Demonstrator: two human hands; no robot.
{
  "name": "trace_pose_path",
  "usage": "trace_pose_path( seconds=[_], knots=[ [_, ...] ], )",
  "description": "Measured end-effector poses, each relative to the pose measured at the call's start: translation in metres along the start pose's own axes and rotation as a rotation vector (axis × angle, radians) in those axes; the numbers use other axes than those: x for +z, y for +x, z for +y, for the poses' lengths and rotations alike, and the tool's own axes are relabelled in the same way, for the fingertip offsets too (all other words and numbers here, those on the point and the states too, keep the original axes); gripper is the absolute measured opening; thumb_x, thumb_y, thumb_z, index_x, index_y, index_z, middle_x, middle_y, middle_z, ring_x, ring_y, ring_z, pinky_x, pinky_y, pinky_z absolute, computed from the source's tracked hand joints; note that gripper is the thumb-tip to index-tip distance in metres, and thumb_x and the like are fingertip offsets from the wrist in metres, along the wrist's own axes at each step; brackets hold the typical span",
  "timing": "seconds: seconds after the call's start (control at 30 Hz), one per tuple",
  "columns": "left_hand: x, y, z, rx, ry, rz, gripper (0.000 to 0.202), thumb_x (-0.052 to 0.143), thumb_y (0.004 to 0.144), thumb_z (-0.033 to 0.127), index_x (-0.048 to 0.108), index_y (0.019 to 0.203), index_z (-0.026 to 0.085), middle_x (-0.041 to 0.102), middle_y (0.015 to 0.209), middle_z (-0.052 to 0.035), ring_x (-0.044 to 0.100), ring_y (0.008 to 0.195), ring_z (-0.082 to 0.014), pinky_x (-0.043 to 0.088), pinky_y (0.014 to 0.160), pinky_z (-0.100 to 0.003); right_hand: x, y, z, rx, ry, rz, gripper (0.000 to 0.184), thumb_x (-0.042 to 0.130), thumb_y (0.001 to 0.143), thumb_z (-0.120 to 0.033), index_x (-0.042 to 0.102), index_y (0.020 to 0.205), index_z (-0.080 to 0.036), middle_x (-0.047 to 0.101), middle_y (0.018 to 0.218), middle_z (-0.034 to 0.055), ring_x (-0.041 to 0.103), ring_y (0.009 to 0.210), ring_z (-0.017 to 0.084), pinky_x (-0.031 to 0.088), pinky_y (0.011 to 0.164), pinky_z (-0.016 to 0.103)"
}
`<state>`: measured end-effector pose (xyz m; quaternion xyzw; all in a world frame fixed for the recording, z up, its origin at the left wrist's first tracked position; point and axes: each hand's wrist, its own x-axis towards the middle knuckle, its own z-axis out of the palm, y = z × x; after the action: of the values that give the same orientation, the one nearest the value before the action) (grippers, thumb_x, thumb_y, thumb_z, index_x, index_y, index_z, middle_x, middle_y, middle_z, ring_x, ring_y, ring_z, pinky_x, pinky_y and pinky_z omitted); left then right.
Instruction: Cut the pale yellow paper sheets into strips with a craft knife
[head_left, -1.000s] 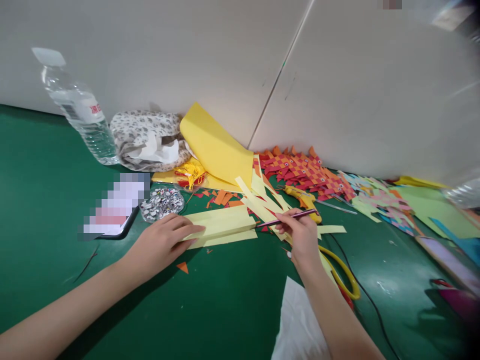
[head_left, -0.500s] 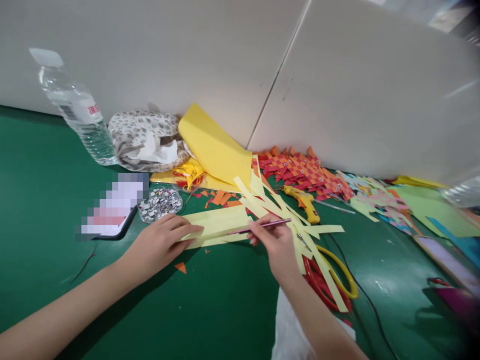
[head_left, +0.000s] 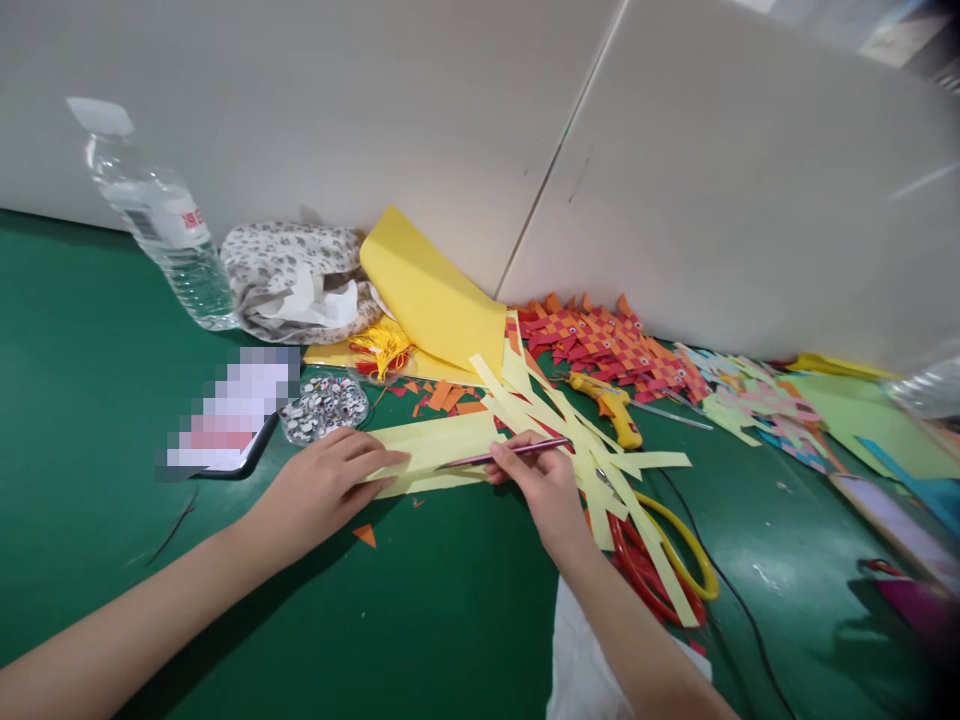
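A pale yellow sheet of paper [head_left: 439, 440] lies on the green tabletop. My left hand [head_left: 330, 485] rests on its left part, fingers stretched out and pressing it down. My right hand [head_left: 536, 480] is closed around a slim purple pen-shaped tool [head_left: 472, 461], whose pointed end meets the paper near its lower edge; whether the tip is a blade or a nib I cannot make out. Just beyond my right hand, loose pale yellow paper strips [head_left: 600, 455] lie crisscrossed. Scissors with red and yellow handles [head_left: 694, 545] sit partly under those strips.
A yellow glue gun [head_left: 616, 408], woven red-orange paper fish [head_left: 600, 345] and coloured paper lie to the right. Googly eyes [head_left: 326, 405], a phone [head_left: 244, 410], a water bottle [head_left: 169, 230] and a patterned tissue pouch [head_left: 289, 250] stand left. A wall [head_left: 337, 110] rises behind.
My right hand has slid a little to the left along the paper with the purple tool. My left hand stays in place on the sheet.
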<state>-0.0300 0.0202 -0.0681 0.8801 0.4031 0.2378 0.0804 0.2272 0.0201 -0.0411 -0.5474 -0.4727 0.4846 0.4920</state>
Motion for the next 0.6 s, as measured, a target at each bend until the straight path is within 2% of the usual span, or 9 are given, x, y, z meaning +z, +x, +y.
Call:
trace_pose_path(
  seconds=[0.3,0.43,0.6],
  knots=[
    [0.000,0.000,0.000,0.005,0.001,0.017,0.026,0.047,0.095,0.023,0.059,0.117,0.025,0.064,0.103,-0.0058,0.057,0.095,-0.0210,0.049,0.078,-0.034,-0.029,0.017,0.005,-0.069,0.008,0.189,0.022,0.076,0.066,-0.030,0.059,0.061,-0.018,0.060,0.048,-0.0028,0.056,0.046,0.012,0.043,0.048,0.022],
    [-0.001,0.000,0.000,0.008,0.005,0.022,0.026,0.046,0.095,0.024,0.059,0.118,0.025,0.064,0.102,-0.0057,0.057,0.095,-0.0207,0.049,0.078,-0.034,-0.035,0.022,0.004,-0.105,0.059,0.273,0.021,0.075,0.061,-0.024,0.055,0.055,-0.018,0.054,0.046,-0.0048,0.054,0.043,0.011,0.039,0.043,0.020],
    [-0.001,0.001,0.001,0.006,0.011,0.010,0.026,0.046,0.095,0.025,0.059,0.118,0.025,0.065,0.103,-0.0057,0.056,0.096,-0.0208,0.049,0.078,-0.034,-0.039,0.024,0.001,-0.157,0.049,0.338,0.018,0.071,0.062,-0.021,0.056,0.053,-0.018,0.053,0.046,-0.0048,0.051,0.044,0.010,0.037,0.042,0.020]
  ],
)
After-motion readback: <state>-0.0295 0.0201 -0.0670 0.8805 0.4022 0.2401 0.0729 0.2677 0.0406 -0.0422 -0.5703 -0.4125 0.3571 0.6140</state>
